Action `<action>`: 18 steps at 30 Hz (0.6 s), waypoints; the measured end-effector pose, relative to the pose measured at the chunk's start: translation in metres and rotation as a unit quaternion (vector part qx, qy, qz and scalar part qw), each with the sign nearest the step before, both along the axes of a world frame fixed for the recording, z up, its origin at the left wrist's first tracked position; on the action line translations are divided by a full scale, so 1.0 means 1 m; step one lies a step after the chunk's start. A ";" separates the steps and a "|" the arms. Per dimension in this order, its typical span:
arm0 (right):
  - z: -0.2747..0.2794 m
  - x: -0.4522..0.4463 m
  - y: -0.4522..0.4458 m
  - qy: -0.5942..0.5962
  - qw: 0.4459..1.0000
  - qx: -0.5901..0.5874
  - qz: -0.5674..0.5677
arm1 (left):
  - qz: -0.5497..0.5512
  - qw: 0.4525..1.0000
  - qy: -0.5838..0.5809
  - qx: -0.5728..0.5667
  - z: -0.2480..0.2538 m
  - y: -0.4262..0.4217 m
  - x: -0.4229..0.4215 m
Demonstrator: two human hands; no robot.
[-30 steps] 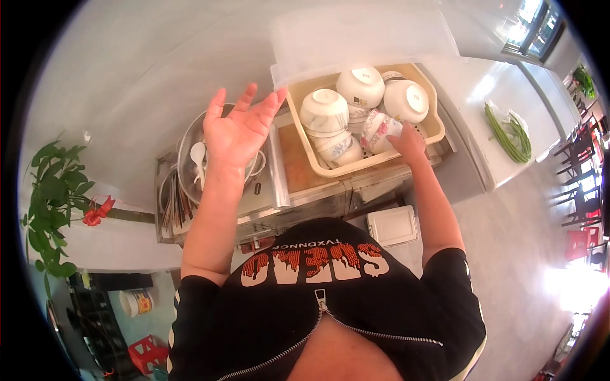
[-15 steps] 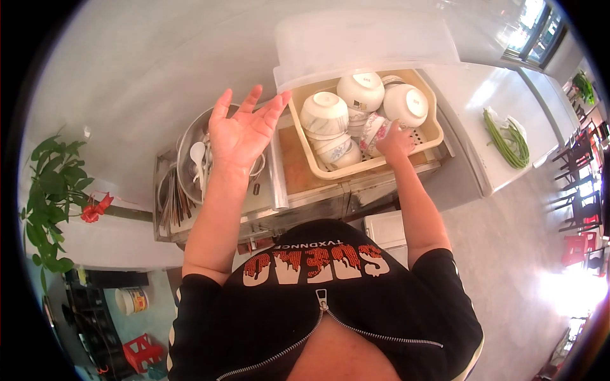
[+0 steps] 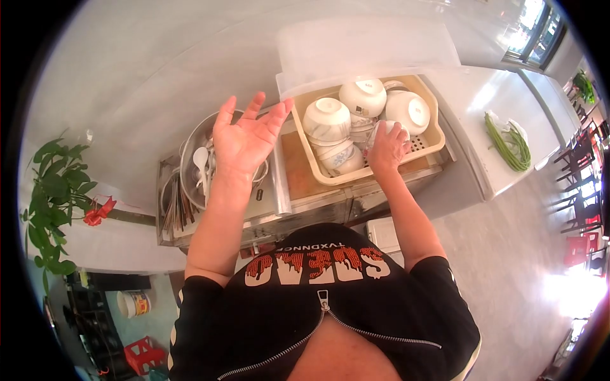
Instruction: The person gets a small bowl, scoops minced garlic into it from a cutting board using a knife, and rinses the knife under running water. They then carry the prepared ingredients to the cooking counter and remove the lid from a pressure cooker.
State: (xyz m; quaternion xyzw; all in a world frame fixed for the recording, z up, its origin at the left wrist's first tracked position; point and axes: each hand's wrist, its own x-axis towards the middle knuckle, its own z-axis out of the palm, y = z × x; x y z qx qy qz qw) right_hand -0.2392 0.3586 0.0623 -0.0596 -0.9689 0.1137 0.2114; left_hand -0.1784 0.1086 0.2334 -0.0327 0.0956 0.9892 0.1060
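My left hand [image 3: 243,141] is raised palm up with its fingers spread and holds nothing. It is in front of a round metal pot [image 3: 186,166] that has white spoons [image 3: 201,164] in it. My right hand [image 3: 388,152] reaches into a cream plastic basket [image 3: 333,180], its fingers bent over a small white bowl [image 3: 399,127] at the front right. The hand covers much of that bowl. Around it in the basket are upside-down bowls: a stack [image 3: 326,119] on the left, a bowl [image 3: 363,96] at the back and a bowl [image 3: 408,112] on the right.
Chopsticks [image 3: 175,202] stand at the cabinet's left end. A roll in clear wrap [image 3: 277,181] lies between pot and basket. Green long beans [image 3: 511,147] rest on a white surface [image 3: 486,95] to the right. A leafy plant [image 3: 57,184] is at far left.
My right hand has shifted a little left and turned over the small bowl, whose floral side is now mostly hidden. My left hand stays raised and open. The view has tilted slightly.
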 end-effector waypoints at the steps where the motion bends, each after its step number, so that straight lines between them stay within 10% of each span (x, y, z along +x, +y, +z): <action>1: -0.004 -0.001 -0.001 0.014 1.000 0.013 0.008 | -0.001 1.000 0.002 -0.004 -0.003 0.000 0.001; 18: 0.018 0.055 0.034 0.148 0.980 -0.037 0.125 | -0.063 0.998 -0.026 -0.017 -0.059 -0.005 0.027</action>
